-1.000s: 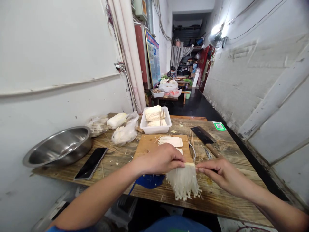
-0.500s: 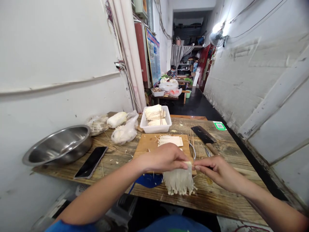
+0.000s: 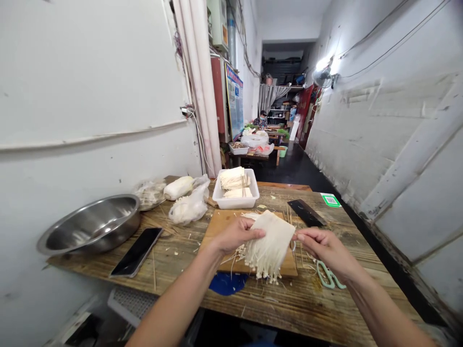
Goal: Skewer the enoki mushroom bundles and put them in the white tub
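In the head view, a flattened bunch of enoki mushrooms is held up between the fingers of both hands, above a wooden cutting board. Its upper left side is pinched by the left hand, with the thumb laid across the front. At its right edge, the fingertips of the right hand are pressed together; whether a skewer is gripped there cannot be told. The small caps are pointed downward, below the fingers.

Beyond the fingers, more enoki and some thin sticks are held in a white plastic tray. A cleaver is laid just beyond the right fingers, and 1 pair of green-handled scissors is partly hidden below them. Well to the left of the left fingers, a smartphone is placed, with a steel basin set farther out.
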Motion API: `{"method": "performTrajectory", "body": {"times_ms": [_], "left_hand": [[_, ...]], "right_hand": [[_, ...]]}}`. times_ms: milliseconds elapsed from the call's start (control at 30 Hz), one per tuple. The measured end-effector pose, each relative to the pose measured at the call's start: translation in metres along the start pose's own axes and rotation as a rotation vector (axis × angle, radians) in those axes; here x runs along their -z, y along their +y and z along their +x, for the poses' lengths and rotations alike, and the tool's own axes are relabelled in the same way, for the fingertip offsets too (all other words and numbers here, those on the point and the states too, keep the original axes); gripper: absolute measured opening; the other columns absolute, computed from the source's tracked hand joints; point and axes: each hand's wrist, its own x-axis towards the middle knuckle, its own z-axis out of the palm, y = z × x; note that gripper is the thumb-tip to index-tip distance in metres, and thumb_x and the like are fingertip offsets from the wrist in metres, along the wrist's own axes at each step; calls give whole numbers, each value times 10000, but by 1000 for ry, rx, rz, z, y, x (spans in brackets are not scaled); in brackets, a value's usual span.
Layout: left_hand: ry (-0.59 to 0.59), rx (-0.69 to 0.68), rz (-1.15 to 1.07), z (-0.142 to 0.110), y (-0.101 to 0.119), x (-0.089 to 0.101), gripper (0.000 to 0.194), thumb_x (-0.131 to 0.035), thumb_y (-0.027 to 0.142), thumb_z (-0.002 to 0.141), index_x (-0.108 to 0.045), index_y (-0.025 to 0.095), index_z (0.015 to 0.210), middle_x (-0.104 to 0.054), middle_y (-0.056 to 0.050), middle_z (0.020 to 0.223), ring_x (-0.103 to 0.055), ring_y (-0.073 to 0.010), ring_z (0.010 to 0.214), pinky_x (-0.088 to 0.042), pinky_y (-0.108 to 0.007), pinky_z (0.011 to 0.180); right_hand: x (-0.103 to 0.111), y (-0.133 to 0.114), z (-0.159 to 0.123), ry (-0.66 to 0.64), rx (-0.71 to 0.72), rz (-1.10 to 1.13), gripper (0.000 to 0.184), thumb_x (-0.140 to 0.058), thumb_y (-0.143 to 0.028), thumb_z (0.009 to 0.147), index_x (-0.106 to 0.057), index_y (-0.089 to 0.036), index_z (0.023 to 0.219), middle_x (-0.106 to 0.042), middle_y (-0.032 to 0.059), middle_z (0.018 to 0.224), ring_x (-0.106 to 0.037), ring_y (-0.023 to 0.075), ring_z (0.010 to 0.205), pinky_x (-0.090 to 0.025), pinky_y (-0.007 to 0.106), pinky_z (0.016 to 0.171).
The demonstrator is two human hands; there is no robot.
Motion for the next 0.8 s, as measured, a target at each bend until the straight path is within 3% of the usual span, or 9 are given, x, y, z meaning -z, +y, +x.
{"method": "performTrajectory", "body": {"times_ms": [100,233,367,500,667,800], "left_hand": [[37,83,-167,3,-11,5,323,-786,382,639,-710,106,789,-702,-47,755,-593,-130,634,-441,-242,630],[55,164,-324,1,-23,13,353,-824,362,590,-705,88,777,-702,-64,728,-604,-127,618,-459,-234,622],[27,112,-384,-5,-38,21,458,-767,492,633,-707,125,901,-709,-67,801,-634,-154,697,-486,-261,694],[79,26,-371,-9,-55,34,478,-808,408,612,-699,121,979,-706,-91,906,-639,-185,798,-480,-272,752],[297,-30,-346,-6,-84,44,584,-735,489,678,-621,156,1145,-686,-96,1011,-637,-175,823,-492,-293,766],[634,-124,-149,-6,-115,42,625,-730,452,690,-569,143,1208,-681,-119,1063,-629,-214,983,-481,-328,882]], "right_hand": [[0,13,6,-38,31,-91,410,-543,-513,824,-688,-148,941,-582,16,687,-468,125,610,-351,234,554],[-1,29,7,-48,11,-179,433,-485,-514,852,-679,-127,827,-485,-18,535,-394,101,500,-298,223,478],[-6,32,10,8,38,-143,429,-490,-479,860,-659,-125,1033,-472,-29,555,-386,100,505,-284,218,470],[-12,20,17,11,78,-137,411,-491,-432,855,-665,-120,1058,-532,-8,571,-463,124,533,-341,232,502],[-18,1,36,129,226,-226,317,-500,-387,844,-719,-166,903,-682,66,810,-599,184,754,-446,285,685],[-14,2,68,314,263,-204,298,-547,-408,802,-727,-179,865,-705,75,882,-622,207,806,-464,311,729]]}}
